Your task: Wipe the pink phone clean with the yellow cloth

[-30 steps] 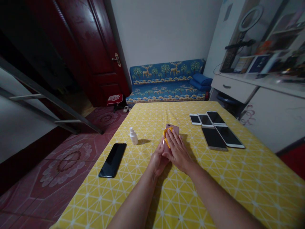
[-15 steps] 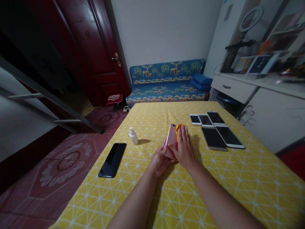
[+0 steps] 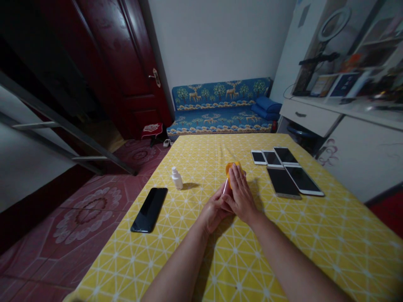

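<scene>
My left hand (image 3: 215, 211) is closed around the lower part of a pink smartphone (image 3: 226, 187), holding it above the table. An orange cloth (image 3: 231, 168) lies over the phone's upper end. Pressed against that cloth is my right hand (image 3: 242, 195), its fingers together and covering most of the phone. Only a narrow strip of the phone's edge and back shows between the hands. To the left of them stands a small white spray bottle (image 3: 177, 179). Further left, a black smartphone (image 3: 149, 210) lies flat.
A yellow patterned cloth covers the table (image 3: 189, 260). At its right lie several phones, among them a brown-grey phone (image 3: 283, 183) and a larger white-edged device (image 3: 304, 180). Behind the table is a blue patterned sofa (image 3: 217, 110); a white cabinet (image 3: 362, 147) stands at the right.
My right hand has slid the orange cloth left across the phone's upper end, so the pink back and camera corner are now mostly covered. My left hand keeps its grip.
</scene>
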The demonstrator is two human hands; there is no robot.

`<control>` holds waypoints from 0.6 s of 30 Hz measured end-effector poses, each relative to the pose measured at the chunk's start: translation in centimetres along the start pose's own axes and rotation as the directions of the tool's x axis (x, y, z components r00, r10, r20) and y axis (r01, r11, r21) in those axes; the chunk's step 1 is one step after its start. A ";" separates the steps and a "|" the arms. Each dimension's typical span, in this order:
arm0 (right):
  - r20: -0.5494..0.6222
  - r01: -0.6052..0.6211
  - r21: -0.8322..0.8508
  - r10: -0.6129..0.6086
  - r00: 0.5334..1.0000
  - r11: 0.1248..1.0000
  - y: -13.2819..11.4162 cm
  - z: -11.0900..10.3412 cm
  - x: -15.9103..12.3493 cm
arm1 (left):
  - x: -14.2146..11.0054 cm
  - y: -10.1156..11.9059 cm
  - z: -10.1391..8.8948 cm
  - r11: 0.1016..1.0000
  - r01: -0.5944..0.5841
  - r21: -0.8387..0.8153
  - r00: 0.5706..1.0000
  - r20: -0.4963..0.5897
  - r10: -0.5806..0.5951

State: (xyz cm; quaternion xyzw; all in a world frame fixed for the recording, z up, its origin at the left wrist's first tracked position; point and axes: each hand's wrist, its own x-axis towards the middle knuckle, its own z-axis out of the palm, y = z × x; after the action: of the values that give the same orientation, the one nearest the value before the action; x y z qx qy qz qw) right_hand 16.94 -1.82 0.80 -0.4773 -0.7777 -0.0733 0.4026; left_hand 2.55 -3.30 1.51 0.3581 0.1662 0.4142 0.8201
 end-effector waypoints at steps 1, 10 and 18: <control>0.008 0.018 0.021 -0.018 1.000 1.000 -0.2 0.1 -0.1 | 0.0 0.0 0.0 1.000 -0.008 -0.018 1.000 0.001 0.008; 0.094 0.079 0.128 -0.091 0.991 0.989 -2.6 0.3 -0.1 | 0.2 0.0 0.3 0.963 -0.049 -0.265 0.992 -0.125 0.016; 0.259 0.175 0.059 -0.184 0.948 0.983 -4.6 0.4 -0.3 | 0.3 1.2 0.7 0.854 -0.212 -0.474 0.956 -0.282 0.081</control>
State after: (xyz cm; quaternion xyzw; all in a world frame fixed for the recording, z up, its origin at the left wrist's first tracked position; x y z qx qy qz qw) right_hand 13.12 -4.22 1.56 -0.4029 -0.8655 -0.0317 0.2959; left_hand 2.41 -2.87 2.86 0.0900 0.1280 0.5467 0.8226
